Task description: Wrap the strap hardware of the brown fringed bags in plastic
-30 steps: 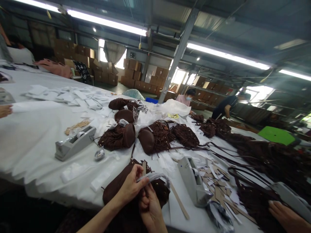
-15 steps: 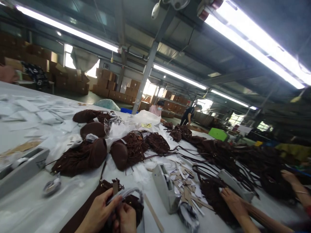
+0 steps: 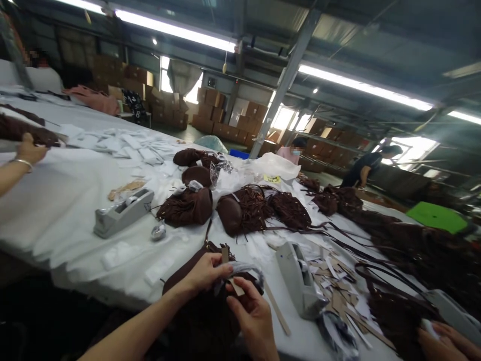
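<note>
A dark brown fringed bag (image 3: 188, 265) lies at the table's near edge, in front of me. Its looped handle (image 3: 248, 268) is wrapped in clear plastic. My left hand (image 3: 208, 273) is closed on the wrapped handle, and a tan cardboard strip (image 3: 225, 253) stands up beside its fingers. Just below the handle, my right hand (image 3: 253, 311) pinches a tan strip end (image 3: 236, 287) between thumb and fingers. Whether both tan pieces are one strip bent around the handle, I cannot tell. The bag's lower part is in shadow behind my forearms.
A grey tape dispenser (image 3: 300, 281) stands right of my hands, beside scattered cardboard strips (image 3: 338, 288). Another dispenser (image 3: 124, 213) is at left. Brown bags (image 3: 188, 206) lie beyond. Co-workers' hands (image 3: 445, 341) work at right, and another person's hand (image 3: 30, 150) holds a brown item at far left.
The view has swung left, so the table's left side now shows. My right hand has turned, showing the tan strip end in its pinch. My left hand keeps its grip on the wrapped handle.
</note>
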